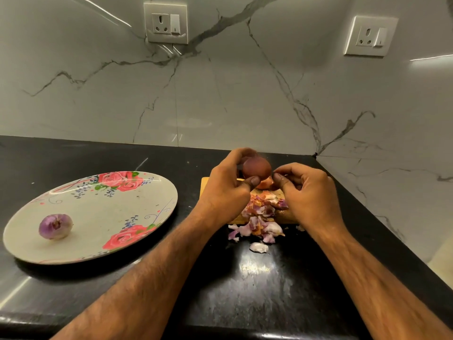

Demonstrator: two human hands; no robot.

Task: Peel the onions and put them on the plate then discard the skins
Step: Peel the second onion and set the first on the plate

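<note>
My left hand [228, 182] grips a brown-skinned onion [257, 168] above a wooden cutting board [206, 185]. My right hand [308, 190] is beside the onion, its curled fingers and thumb pinching at the onion's lower right side, where a piece of skin [267, 184] hangs. A pile of purple and white onion skins [259, 222] lies on the board and spills onto the black counter. One peeled purple onion [56, 226] sits on the floral plate [103, 217] at the left.
The black counter [257, 285] ends at a marble wall behind and on the right, forming a corner [315, 154]. Two wall sockets [166, 22] [370, 36] are mounted above. The counter's front edge runs along the bottom left.
</note>
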